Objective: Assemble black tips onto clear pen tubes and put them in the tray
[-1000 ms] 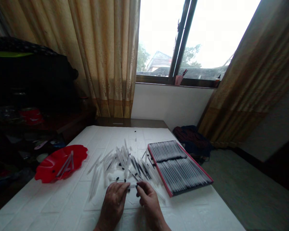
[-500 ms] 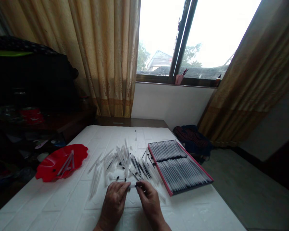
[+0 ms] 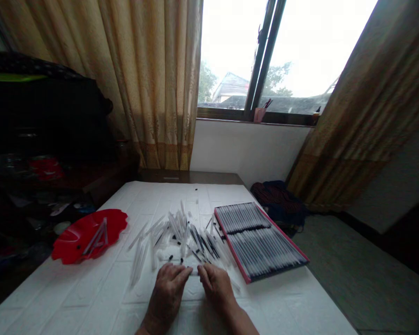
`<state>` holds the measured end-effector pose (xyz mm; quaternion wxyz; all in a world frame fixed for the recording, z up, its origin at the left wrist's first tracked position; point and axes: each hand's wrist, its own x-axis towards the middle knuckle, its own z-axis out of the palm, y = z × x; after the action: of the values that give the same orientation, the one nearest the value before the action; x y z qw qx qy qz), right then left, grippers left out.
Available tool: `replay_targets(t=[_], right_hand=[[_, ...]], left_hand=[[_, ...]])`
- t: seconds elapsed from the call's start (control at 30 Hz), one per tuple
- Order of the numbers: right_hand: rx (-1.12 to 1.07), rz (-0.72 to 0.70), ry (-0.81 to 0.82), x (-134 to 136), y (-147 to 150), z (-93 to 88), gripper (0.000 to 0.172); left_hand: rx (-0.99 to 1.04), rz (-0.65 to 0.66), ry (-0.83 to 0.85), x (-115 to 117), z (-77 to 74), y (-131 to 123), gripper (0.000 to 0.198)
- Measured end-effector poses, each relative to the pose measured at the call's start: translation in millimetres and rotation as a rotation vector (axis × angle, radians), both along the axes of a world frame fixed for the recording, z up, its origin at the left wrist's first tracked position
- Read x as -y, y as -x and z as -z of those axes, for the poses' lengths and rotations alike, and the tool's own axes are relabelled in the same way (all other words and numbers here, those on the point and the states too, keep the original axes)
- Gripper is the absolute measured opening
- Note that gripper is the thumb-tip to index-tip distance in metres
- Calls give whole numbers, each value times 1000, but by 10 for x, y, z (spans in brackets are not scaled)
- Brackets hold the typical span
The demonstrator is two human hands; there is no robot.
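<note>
Near the front of the white table (image 3: 91, 293), my left hand (image 3: 169, 288) and my right hand (image 3: 214, 284) face each other, fingers closed on the two ends of one short, pale tube (image 3: 194, 271). Just beyond them lies a loose pile of clear tubes (image 3: 176, 225) and dark thin sticks (image 3: 204, 242), with small black caps (image 3: 171, 257) scattered about. To the right, a pink-edged tray (image 3: 242, 267) holds two rows of filled clear tubes (image 3: 265, 251).
A red scalloped plate (image 3: 64, 244) with a few clear tubes sits on the table's left side. Dark shelving with clutter (image 3: 101, 179) stands at the left. Folded dark cloth (image 3: 279, 200) lies beyond the table's right edge, below the window wall.
My right hand has turned slightly and its fingers have closed more tightly round the tube's end. My left hand has shifted a little to the right.
</note>
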<state>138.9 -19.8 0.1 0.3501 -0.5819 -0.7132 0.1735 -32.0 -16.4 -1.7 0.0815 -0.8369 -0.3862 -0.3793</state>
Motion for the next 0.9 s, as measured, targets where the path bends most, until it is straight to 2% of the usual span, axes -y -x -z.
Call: replay_targets(t=[0.13,0.27,0.37,0.5,0.7,0.83,0.9], right_hand=[[-156,-12,40,-1,9,86,55],[-313,-15,6,60,-1,116,34],[-372,-38,-19,81,-16,120,25],[-333,-60,-27,66,-16,125,20],[-202,7,-29,51,11,138,41],[-281,-22,-24,81,4,120,23],[-330,-47,-20,91,-7,117,22]], left_hand=[[-12,2,13,4,21,-11,28],[8,-10,50,6,28,-5,26],[-4,-19,90,-3,37,2,26],[-25,-12,103,-11,54,-2,25],[-36,0,67,-2,49,-12,26],[-11,-4,83,-2,33,-3,25],[-1,-4,97,-4,29,1,26]])
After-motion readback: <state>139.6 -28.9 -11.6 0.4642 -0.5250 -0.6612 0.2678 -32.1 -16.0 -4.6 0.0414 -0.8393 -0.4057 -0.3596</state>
